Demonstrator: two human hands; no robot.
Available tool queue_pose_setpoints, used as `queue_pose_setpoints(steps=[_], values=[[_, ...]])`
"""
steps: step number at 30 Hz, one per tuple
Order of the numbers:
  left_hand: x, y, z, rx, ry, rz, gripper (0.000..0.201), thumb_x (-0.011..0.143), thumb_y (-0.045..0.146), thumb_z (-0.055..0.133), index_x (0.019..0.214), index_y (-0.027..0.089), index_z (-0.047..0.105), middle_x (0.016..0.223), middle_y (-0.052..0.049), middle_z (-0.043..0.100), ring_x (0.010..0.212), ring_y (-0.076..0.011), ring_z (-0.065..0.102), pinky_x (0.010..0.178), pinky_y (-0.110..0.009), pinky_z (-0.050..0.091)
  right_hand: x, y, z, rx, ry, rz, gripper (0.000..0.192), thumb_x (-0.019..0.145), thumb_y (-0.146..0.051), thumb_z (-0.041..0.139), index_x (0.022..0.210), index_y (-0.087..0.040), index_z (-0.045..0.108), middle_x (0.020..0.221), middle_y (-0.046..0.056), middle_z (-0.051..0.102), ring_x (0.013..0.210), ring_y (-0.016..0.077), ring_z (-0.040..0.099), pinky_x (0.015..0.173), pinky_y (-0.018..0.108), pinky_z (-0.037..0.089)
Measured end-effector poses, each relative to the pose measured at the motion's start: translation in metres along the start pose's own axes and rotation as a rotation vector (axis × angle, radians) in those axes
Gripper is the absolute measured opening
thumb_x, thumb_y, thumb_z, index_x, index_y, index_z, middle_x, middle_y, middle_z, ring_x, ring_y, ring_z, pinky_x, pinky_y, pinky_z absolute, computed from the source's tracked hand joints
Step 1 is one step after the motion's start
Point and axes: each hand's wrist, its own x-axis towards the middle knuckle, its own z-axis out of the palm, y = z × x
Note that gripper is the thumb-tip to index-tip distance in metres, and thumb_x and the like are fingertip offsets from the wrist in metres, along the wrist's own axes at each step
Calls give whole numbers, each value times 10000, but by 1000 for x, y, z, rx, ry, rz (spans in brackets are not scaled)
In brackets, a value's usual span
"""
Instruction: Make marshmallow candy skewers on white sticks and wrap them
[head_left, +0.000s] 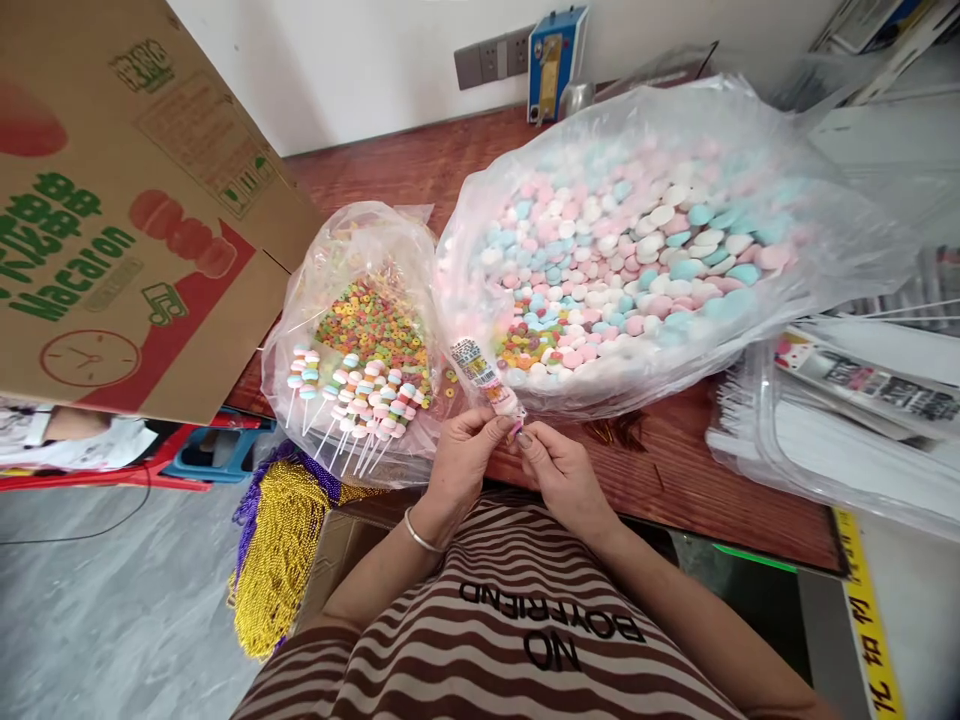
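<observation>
Between my two hands, close to the table's front edge, is a narrow printed candy wrapper (484, 378) with pink and white candy showing inside. My left hand (466, 447) pinches its lower end between thumb and fingers. Beside it, my right hand (562, 470) has its thumb and fingertips closed at the same end. The wrapper tilts up and to the left. Left of my hands, several finished candy skewers (375, 405) on white sticks lie on a clear bag of small coloured ring candies (375, 325). A large open plastic bag of pastel candy discs (600, 260) spreads behind my hands.
A big cardboard box (127, 230) stands at the left. White sticks in plastic (817, 440) and printed wrappers (870, 380) lie at the right. At the wall stands a blue device (556, 65) near sockets (491, 60). Gold bead strings (281, 565) hang below the table's left.
</observation>
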Motion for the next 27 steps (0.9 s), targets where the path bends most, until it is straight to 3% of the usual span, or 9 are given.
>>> queue_pose_setpoints(steps=[3, 5, 8, 11, 13, 17, 20, 23, 27], values=[[4, -8, -2, -26, -36, -46, 339, 690, 438, 898, 662, 150, 723, 557, 22, 627, 539, -81, 517, 599, -221, 436, 4, 1, 3, 369, -177, 205, 435, 902, -624, 653, 786, -212, 576, 460, -129, 296, 379, 63, 201, 389, 214, 286], [7, -10, -3, -78, -87, -116, 390, 608, 471, 938, 703, 148, 741, 599, 13, 642, 568, -85, 537, 606, -222, 439, 5, 2, 3, 548, -306, 310, 437, 859, -599, 724, 752, -209, 558, 430, -154, 250, 349, 40, 137, 360, 198, 285], [10, -10, -5, -180, -211, -208, 553, 444, 485, 994, 846, 167, 788, 798, -30, 713, 734, -138, 635, 708, -257, 507, 5, 2, 1, 665, -448, 395, 424, 841, -544, 770, 731, -202, 545, 409, -168, 242, 316, 23, 115, 331, 177, 269], [12, -8, -4, -229, -303, -204, 467, 431, 443, 1004, 740, 179, 773, 877, -65, 727, 920, -225, 682, 816, -328, 549, 3, 2, 0, 688, -481, 415, 416, 859, -549, 742, 744, -205, 537, 405, -176, 236, 302, 25, 106, 323, 186, 288], [14, -8, -2, -223, -243, -148, 387, 482, 421, 994, 654, 173, 751, 835, -61, 727, 884, -207, 683, 790, -311, 549, 2, 0, -2, 595, -404, 352, 400, 884, -558, 703, 778, -201, 556, 435, -149, 328, 309, 40, 210, 366, 210, 360], [14, -12, 5, -150, 10, -30, 333, 544, 388, 977, 724, 182, 789, 714, -2, 712, 677, -109, 624, 722, -248, 521, 1, -4, -4, 163, 42, 39, 315, 907, -476, 693, 1058, -208, 626, 837, -4, 673, 626, 116, 599, 628, 268, 511], [11, -19, 7, -12, 80, 80, 254, 626, 360, 941, 747, 191, 796, 759, 0, 735, 741, -120, 641, 794, -260, 523, 1, -2, 0, 104, 182, -22, 307, 902, -514, 682, 902, -214, 616, 734, -32, 573, 590, 105, 494, 551, 239, 427], [7, -22, 3, 130, 36, 126, 204, 713, 367, 888, 802, 200, 813, 873, -29, 769, 877, -161, 673, 873, -285, 521, 3, 2, 4, 448, 15, 162, 433, 854, -591, 706, 758, -223, 499, 564, -107, 338, 436, 59, 223, 402, 203, 215], [6, -15, -4, 73, -224, -109, 335, 674, 491, 895, 784, 184, 816, 865, -88, 778, 909, -235, 707, 863, -355, 553, 5, 7, 5, 762, -370, 375, 501, 821, -597, 732, 709, -234, 405, 506, -152, 235, 387, 33, 90, 365, 185, 144]])
